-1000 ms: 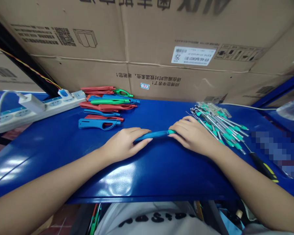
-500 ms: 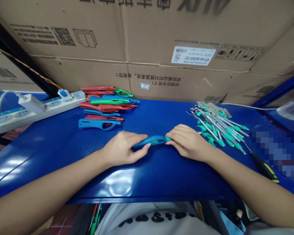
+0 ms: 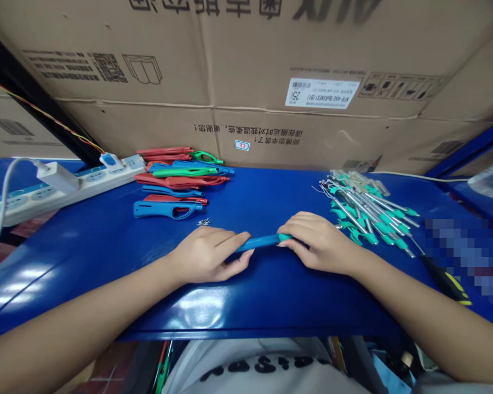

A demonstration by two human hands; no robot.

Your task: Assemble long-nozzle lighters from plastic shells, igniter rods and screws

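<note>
Over the middle of the table, my left hand [image 3: 216,254] is closed around one end of a blue plastic lighter handle [image 3: 259,242], seen edge-on. My right hand [image 3: 318,241] pinches a green plastic piece [image 3: 285,237] that meets the handle's right end; whatever extends behind it is hidden in my fingers. Left of centre lie several red, blue and green lighter handles [image 3: 168,209] in a row. To the right is a heap of metal lighter tubes [image 3: 367,210] with green plastic parts and thin wires. A few tiny metal bits [image 3: 204,222], perhaps screws, lie just beyond my left hand.
A large cardboard box [image 3: 246,60] stands along the back of the blue table [image 3: 254,194]. A white power strip [image 3: 82,183] with plugs and cables lies at the left. A black and yellow tool handle [image 3: 447,280] rests beyond my right forearm.
The blue handle has been turned, so its loop opening no longer shows and its narrow edge faces me. Both hands keep their hold in nearly the same place.
</note>
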